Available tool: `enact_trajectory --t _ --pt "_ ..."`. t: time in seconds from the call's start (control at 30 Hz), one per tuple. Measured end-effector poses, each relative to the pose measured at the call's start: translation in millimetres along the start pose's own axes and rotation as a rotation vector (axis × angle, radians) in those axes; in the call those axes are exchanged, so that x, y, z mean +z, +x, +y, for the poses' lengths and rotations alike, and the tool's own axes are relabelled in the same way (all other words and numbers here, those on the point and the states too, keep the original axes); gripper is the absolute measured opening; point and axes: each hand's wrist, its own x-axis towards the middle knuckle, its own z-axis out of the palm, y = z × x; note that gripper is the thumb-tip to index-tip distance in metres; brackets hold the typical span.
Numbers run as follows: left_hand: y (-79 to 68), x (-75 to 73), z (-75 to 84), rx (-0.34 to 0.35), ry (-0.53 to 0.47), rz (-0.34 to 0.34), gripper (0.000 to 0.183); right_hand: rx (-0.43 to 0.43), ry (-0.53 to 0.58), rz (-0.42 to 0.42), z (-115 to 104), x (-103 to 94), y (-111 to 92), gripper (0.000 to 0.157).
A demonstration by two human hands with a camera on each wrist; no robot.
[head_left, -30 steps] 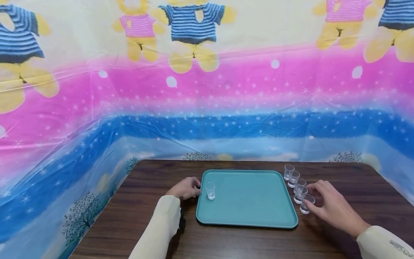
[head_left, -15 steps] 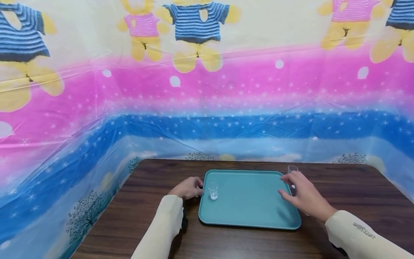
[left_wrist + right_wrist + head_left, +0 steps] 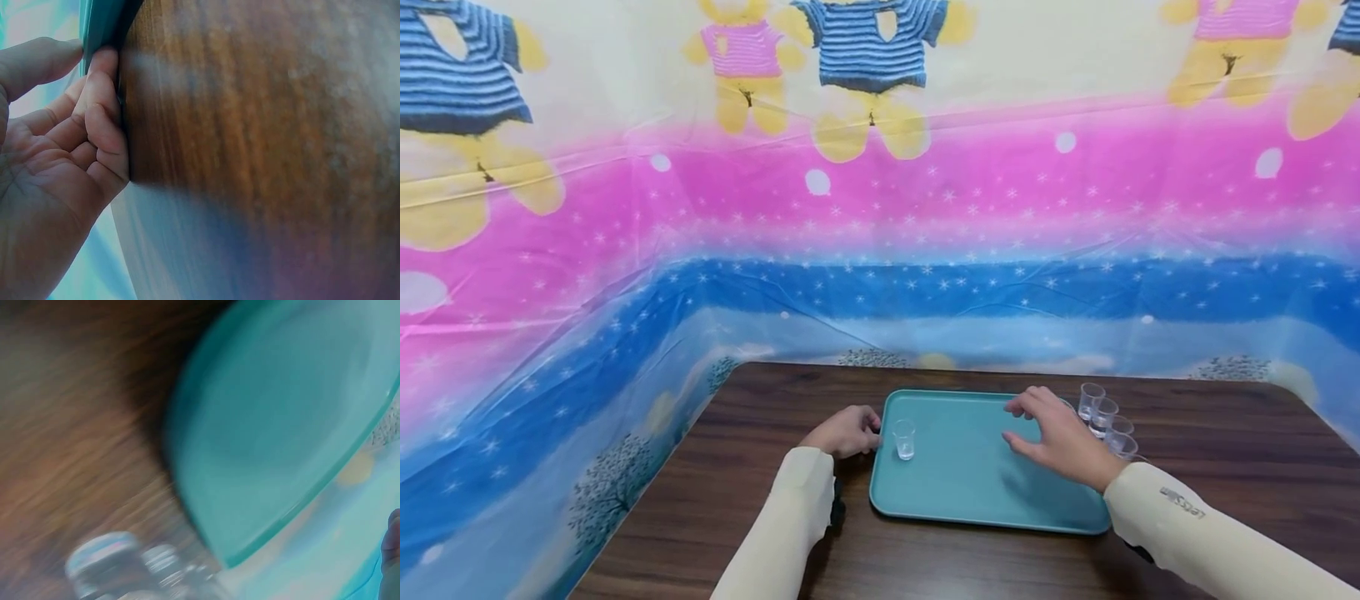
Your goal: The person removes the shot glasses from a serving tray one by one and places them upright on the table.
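A teal rectangular tray [image 3: 958, 500] lies on the wooden table. My left hand [image 3: 844, 432] pinches its left rim; the left wrist view shows the thumb [image 3: 44, 62] over the edge and curled fingers [image 3: 103, 125] below and beside it. One small clear shot glass [image 3: 905, 442] stands upright on the tray near that hand. My right hand [image 3: 1060, 437] hovers over the tray's right part, thumb and fingers spread apart with nothing visible between them. Just right of the tray, several more shot glasses [image 3: 1103, 418] stand in a row, partly hidden by the right hand and sleeve.
The dark wooden table [image 3: 752, 417] extends around the tray. Behind and beside it hangs a colourful printed cloth [image 3: 880, 292] with bears and snowflakes. In the blurred right wrist view, some glasses [image 3: 106, 562] sit near the tray's corner.
My right hand has left the row of glasses and moved leftward over the tray. The left hand stays at the rim. The head view has shifted slightly.
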Motion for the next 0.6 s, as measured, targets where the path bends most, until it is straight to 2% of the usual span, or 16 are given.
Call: enact_trajectory --t 0.37,0.6 --pt "2.7 1.5 -3.3 -0.007 0.001 0.000 0.021 0.002 0.034 -0.045 -20.9 25.5 21.2 0.025" --pt "1.8 2.0 -3.0 -0.009 0.009 0.012 0.022 0.024 0.063 -0.113 -39.1 44.9 40.2 0.028"
